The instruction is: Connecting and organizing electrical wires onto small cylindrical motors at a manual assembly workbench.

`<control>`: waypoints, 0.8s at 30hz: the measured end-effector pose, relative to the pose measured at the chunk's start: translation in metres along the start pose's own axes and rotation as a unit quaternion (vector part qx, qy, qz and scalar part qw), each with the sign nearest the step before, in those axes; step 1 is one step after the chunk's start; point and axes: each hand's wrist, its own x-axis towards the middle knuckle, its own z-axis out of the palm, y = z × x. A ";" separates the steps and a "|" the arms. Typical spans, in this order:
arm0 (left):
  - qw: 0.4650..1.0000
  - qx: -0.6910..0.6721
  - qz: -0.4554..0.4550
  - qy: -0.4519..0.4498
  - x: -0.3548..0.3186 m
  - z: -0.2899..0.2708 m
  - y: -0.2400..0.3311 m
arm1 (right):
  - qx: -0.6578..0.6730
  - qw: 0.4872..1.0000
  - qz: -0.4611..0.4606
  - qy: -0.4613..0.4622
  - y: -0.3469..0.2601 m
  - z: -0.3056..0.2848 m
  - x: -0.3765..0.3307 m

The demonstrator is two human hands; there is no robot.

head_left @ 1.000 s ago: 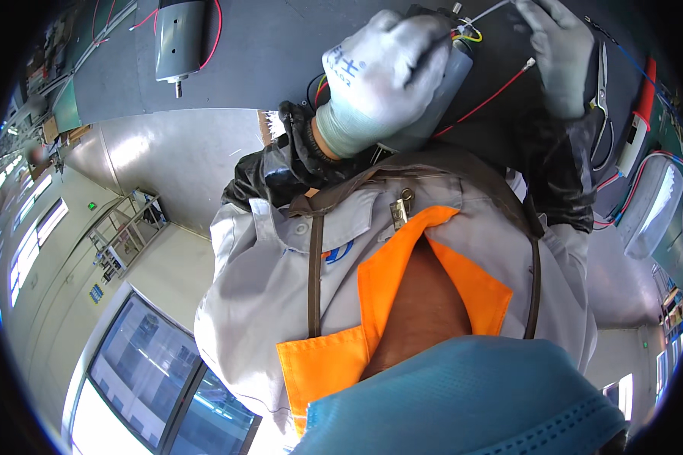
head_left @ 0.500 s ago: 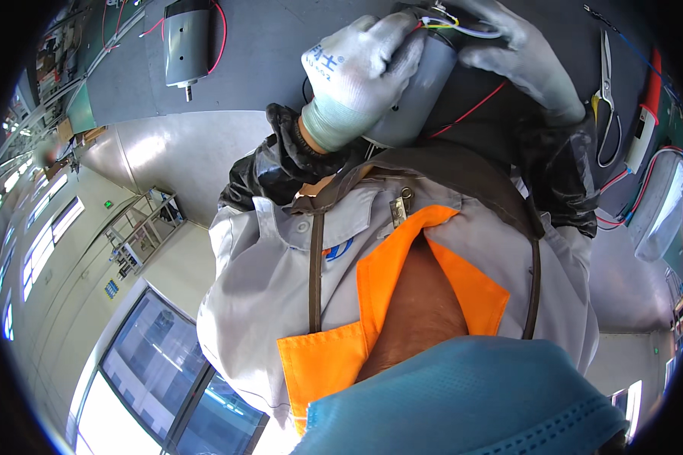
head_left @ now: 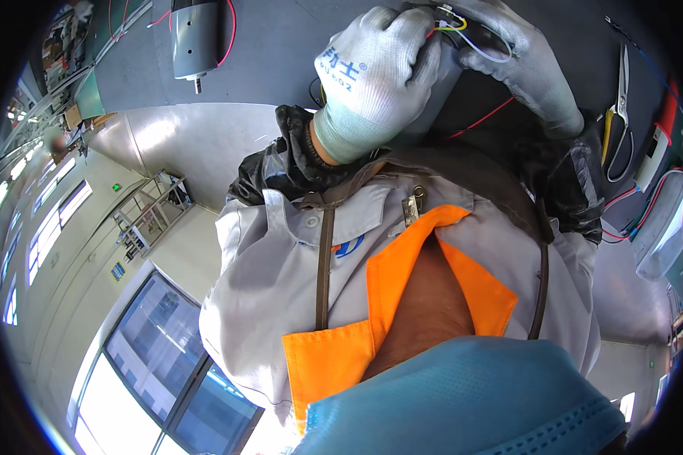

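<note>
A grey cylindrical motor (head_left: 442,95) lies in front of me, partly covered by my hands. My left hand (head_left: 379,80), in a white knitted glove, is closed over its far end. Its thumb and forefinger pinch thin wires (head_left: 453,27), red, yellow and white, with small metal terminals. Also gloved, my right hand (head_left: 520,68) curls round the other side of those wires. A white wire loops beside its thumb. The right fingertips are partly hidden at the top edge. From under the right wrist a red wire (head_left: 482,119) runs toward me.
A second grey motor (head_left: 195,42) with red leads lies at the left on the dark bench (head_left: 273,53). To the right are scissors (head_left: 621,98), a red-and-white tool (head_left: 656,144) with a cable, and a pale grey rounded object (head_left: 660,224).
The whole view has shifted slightly, so the bench things appear a little right and up or down. Both hands stay at the wires; the white wire loop now hangs lower.
</note>
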 end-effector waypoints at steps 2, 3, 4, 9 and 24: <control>1.000 -0.025 0.010 0.003 0.002 0.002 -0.001 | -0.005 1.000 -0.018 0.012 0.014 0.005 -0.003; 1.000 -0.026 0.011 0.002 0.002 0.004 -0.003 | -0.011 0.999 -0.037 0.024 0.020 0.008 -0.005; 0.998 -0.062 0.010 -0.006 0.001 0.007 -0.006 | -0.012 0.999 -0.036 0.025 0.022 0.009 -0.008; 0.989 -0.148 0.001 -0.016 -0.008 0.015 -0.021 | -0.018 0.998 0.013 0.057 0.002 0.014 -0.006; 0.964 0.088 0.245 -0.050 0.018 0.004 -0.047 | 0.429 0.881 0.150 0.130 -0.036 0.001 0.018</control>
